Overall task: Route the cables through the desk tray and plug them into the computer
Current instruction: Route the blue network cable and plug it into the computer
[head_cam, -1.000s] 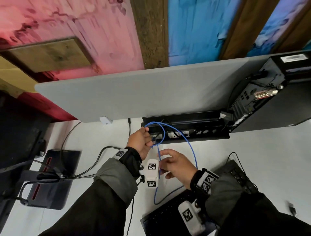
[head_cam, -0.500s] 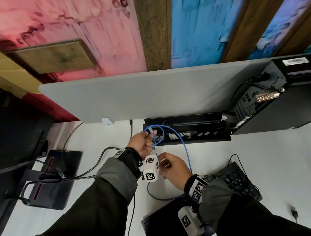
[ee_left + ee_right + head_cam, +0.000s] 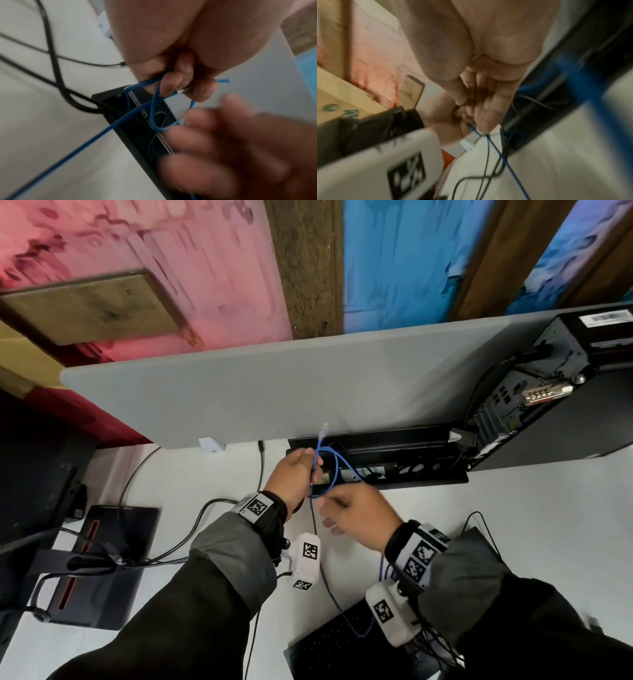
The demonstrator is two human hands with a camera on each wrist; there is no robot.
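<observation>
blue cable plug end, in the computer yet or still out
Out. The blue cable plug end sticks up free above the left hand gripping it, well short of the computer.

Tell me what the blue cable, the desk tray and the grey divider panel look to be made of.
Blue cable: thin flexible plastic jacket, it bends into tight loops in the left hand; its tip looks like a clear plastic plug.
Desk tray: rigid, black, smooth, probably painted metal or plastic; unclear which.
Grey divider panel: matte, without glare, possibly felt or fabric-covered board.
</observation>
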